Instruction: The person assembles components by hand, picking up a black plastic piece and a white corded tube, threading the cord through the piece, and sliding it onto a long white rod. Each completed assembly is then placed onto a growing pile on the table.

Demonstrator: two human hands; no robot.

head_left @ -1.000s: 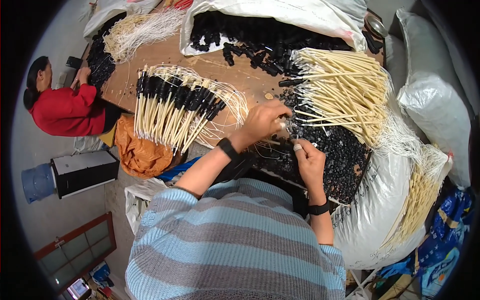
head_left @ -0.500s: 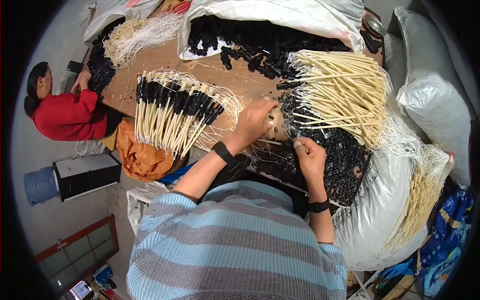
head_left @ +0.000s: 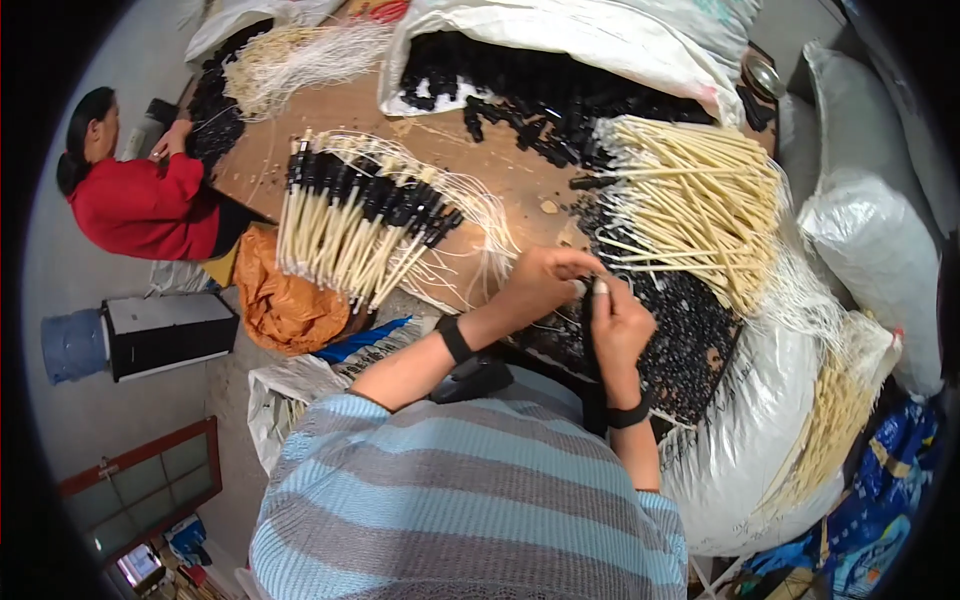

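My left hand (head_left: 545, 284) and my right hand (head_left: 622, 322) meet over the near edge of the table, fingertips almost touching. Both are closed in a pinch; whatever lies between the fingers is too small and hidden to name. Beneath and right of them spreads a heap of small black plastic pieces (head_left: 685, 335). Beyond my right hand lies a pile of cream-coloured thin tubes (head_left: 690, 205) with white wires. Left of my hands rests a row of cream tubes with black sockets (head_left: 375, 205) on one end, their thin wires trailing toward my left wrist.
An open white sack (head_left: 570, 25) spills black sockets (head_left: 530, 120) at the table's far side. Full white sacks (head_left: 865, 230) line the right. A person in red (head_left: 145, 205) works at the far left. An orange bag (head_left: 285, 295) stands below the table's left edge.
My left hand has moved right and nearer to me, from the edge of the small black pieces to my right hand's fingertips. The view has shifted slightly.
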